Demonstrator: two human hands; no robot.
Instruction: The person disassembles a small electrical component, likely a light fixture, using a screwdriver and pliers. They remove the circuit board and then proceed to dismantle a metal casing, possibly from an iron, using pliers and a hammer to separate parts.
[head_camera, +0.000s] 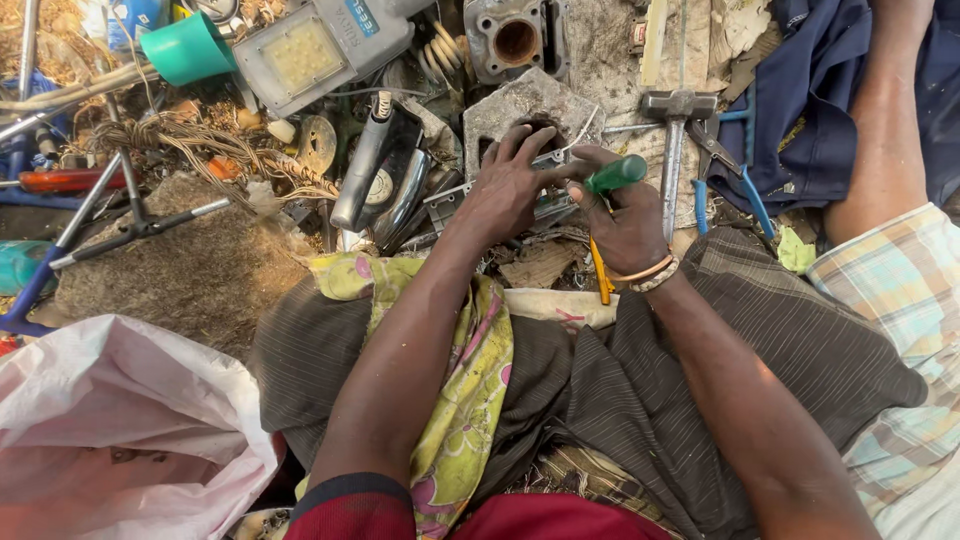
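My right hand (625, 215) grips a green-handled screwdriver (615, 174), its handle sticking out above the fist and its tip pointing left. My left hand (505, 180) presses down on a small grey metal part (545, 200) lying on the ground between my knees; the fingers spread over it and hide most of it. A flat grey metal plate (520, 105) lies just beyond the fingers. A yellow-handled tool (600, 275) rests under my right wrist. A yellow flowered cloth (470, 390) drapes over my left thigh.
A hammer (675, 125) and blue-handled pliers (725, 165) lie right of my hands. A dark clothes iron (385, 170), an LED lamp housing (310, 50), a teal cup (185, 48), wire tangles and scrap fill the ground ahead. A white plastic bag (120, 430) sits lower left. Another person's arm (885, 120) is at right.
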